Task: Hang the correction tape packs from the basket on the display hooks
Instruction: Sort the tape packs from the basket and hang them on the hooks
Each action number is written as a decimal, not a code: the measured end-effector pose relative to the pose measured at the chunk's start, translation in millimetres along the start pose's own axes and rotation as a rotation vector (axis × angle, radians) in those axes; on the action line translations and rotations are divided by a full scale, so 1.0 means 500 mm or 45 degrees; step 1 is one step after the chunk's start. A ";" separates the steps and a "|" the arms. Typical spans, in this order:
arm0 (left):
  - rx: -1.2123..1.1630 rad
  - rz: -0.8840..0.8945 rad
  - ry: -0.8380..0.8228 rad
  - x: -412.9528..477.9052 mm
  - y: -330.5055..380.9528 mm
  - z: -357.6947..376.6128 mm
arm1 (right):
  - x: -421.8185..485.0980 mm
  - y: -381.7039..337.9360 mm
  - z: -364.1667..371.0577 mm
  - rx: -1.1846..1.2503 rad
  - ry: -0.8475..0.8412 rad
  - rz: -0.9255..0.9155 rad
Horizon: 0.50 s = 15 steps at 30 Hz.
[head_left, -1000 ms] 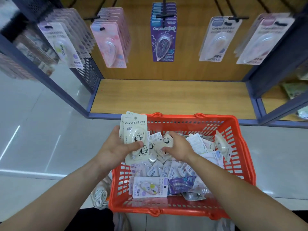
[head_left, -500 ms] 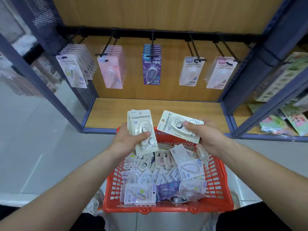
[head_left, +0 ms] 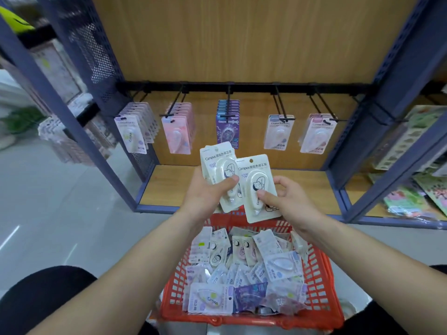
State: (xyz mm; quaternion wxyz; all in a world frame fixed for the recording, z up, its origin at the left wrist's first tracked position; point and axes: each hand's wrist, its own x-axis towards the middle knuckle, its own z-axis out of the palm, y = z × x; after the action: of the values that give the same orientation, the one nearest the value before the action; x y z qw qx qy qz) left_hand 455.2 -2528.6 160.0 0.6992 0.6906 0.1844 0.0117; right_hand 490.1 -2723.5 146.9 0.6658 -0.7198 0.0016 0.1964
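Head camera: five stocked display hooks. The left grip clamps one cream "Campus" pack, the right grip another pack.

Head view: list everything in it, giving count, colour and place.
cream packs: two seen, cream, overlapping above the basket, held.
basket: one, red-orange, below the hands.
loose packs: many, mostly pale, one purple, inside the basket.
display hooks: five, black, on the rail.
hanging packs: five rows, lilac, pink, purple, two pale, on the hooks.
shelf: one, wood with blue frame, behind the basket.
left hand: one, grips the left cream pack.
right hand: one, pinches the right cream pack.
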 end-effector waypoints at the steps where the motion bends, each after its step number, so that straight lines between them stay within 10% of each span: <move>1: -0.012 0.007 -0.001 0.003 0.009 0.008 | 0.003 -0.007 -0.010 -0.001 0.017 -0.014; 15: 0.095 0.036 -0.275 0.060 0.063 0.237 | 0.126 -0.019 -0.420 -0.279 0.471 -0.028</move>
State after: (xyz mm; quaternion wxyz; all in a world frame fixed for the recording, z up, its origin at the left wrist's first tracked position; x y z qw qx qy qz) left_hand 523.1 -2633.2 180.6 0.6885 0.7160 0.0986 -0.0599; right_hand 609.6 -2907.4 145.7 0.5740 -0.8117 0.0948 0.0526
